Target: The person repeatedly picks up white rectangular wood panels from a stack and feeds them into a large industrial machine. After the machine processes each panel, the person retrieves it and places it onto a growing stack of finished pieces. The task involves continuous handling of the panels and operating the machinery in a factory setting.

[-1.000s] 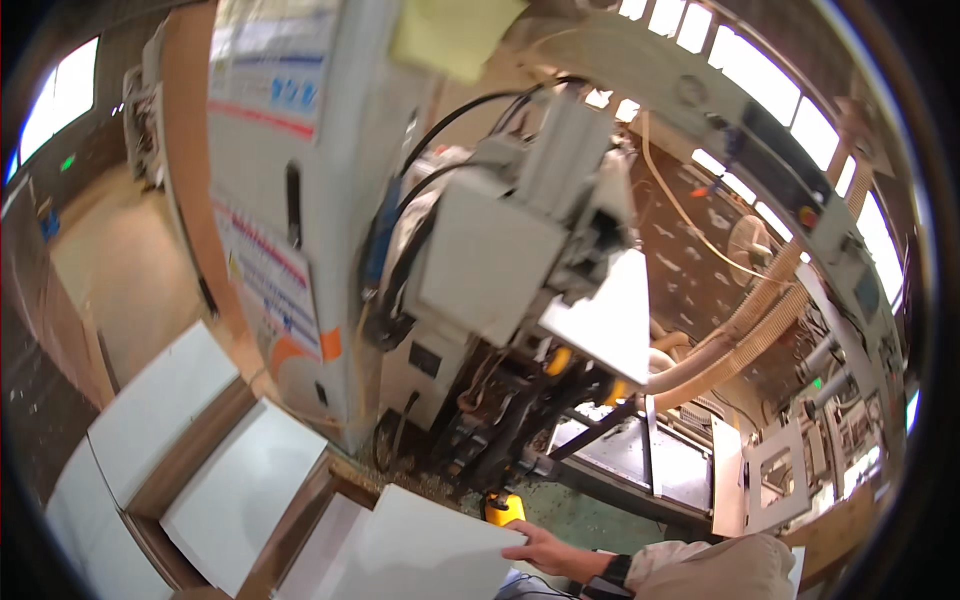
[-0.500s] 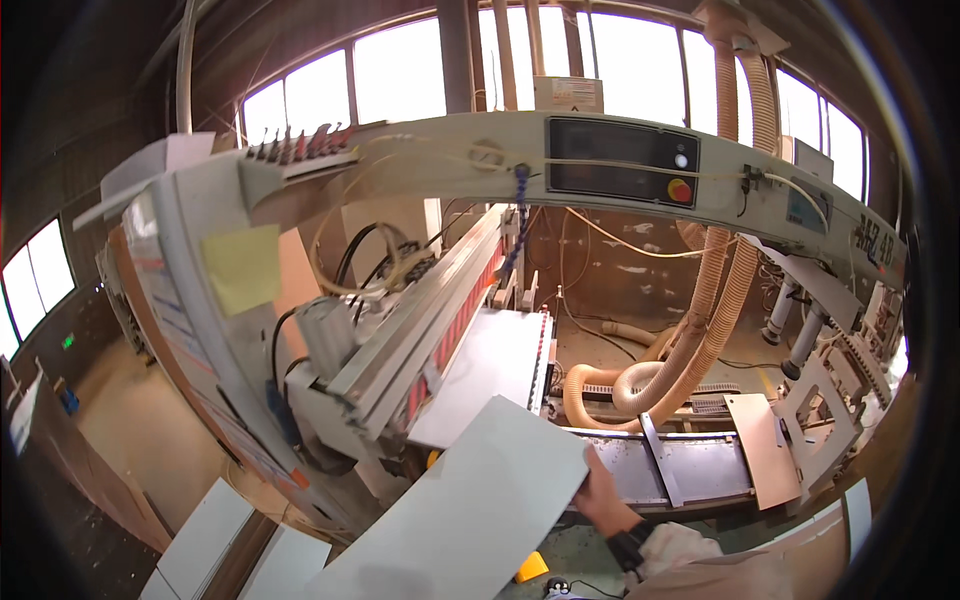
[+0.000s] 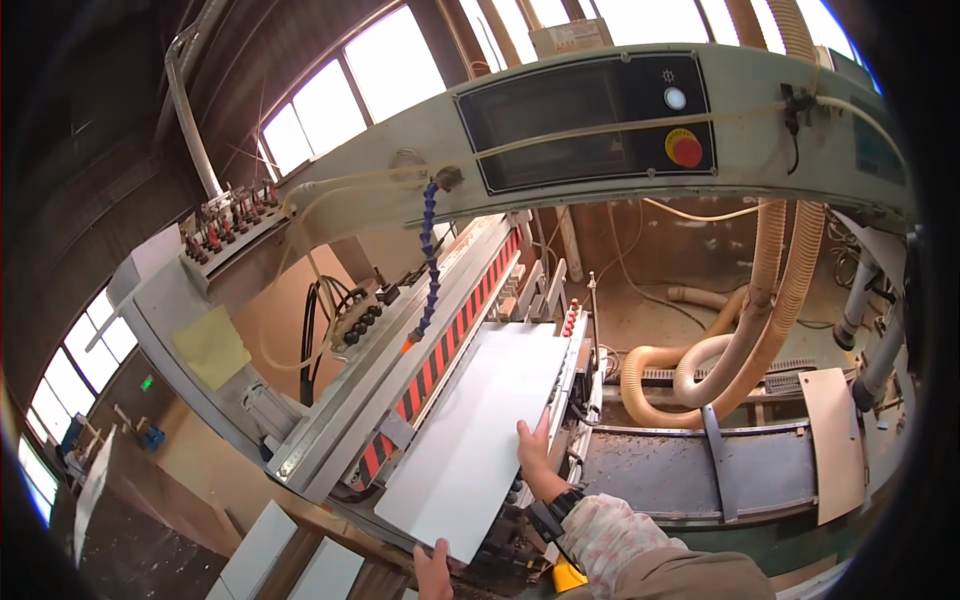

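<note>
Beneath bright windows [image 3: 394, 62], a machine [image 3: 395, 372] fills much of the view, its grey-green beam [image 3: 370, 170] arching across the upper part. Ribbed tan hoses [image 3: 768, 290] hang and coil on the right, behind a long grey metal tray [image 3: 640, 480]. The white board [image 3: 480, 420] lies flat on the machine under the beam, running from the near side toward the back, its left long side next to a guard with red and black stripes [image 3: 430, 378]. A dark control panel [image 3: 570, 120] is set into the beam. A tan board [image 3: 835, 440] stands at the tray's right end, and pale boards [image 3: 258, 548] lie at the lower left. The right hand [image 3: 537, 460] is at the white board's right edge, thumb apart from the fingers; the left hand [image 3: 433, 572], partly cut off by the picture's lower rim, is at its near edge. Whether either grip pinches the board I cannot tell, as the undersides are hidden. On the control panel sits a round red button [image 3: 686, 151].
</note>
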Available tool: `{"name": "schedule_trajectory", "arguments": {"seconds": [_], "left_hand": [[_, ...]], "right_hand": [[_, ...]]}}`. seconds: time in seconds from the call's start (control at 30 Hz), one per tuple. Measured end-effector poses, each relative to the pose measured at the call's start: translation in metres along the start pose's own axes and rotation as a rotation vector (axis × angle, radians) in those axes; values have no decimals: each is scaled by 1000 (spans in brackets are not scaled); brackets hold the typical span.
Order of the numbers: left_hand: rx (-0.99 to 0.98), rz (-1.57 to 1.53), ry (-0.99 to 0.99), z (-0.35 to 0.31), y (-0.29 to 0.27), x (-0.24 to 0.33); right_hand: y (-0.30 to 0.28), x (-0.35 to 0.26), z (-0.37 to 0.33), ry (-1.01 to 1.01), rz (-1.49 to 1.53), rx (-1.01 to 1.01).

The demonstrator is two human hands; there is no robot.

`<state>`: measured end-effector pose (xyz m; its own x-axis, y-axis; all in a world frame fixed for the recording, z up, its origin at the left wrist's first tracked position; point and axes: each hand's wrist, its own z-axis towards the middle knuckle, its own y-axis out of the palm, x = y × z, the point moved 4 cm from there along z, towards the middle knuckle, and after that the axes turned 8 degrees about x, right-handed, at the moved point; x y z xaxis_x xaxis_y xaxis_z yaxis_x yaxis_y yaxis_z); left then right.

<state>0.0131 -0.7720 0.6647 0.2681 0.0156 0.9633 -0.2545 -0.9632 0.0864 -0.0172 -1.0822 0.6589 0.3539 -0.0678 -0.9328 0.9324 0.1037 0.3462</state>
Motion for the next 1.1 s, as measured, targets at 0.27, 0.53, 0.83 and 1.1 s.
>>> {"name": "schedule_trajectory", "arguments": {"seconds": [0.27,0.53,0.83,1.1], "left_hand": [[-80,214,-14,42,47,26],[-143,117,-72,31,45,38],[203,161,59,19,61,60],[160,-31,2,27,51,47]], "right_hand": [[40,10,48,-73,-359,-2],[27,9,53,-64,-230,-123],[-6,-19,93,-98,-153,-87],[36,14,135,-106,-110,77]]}}
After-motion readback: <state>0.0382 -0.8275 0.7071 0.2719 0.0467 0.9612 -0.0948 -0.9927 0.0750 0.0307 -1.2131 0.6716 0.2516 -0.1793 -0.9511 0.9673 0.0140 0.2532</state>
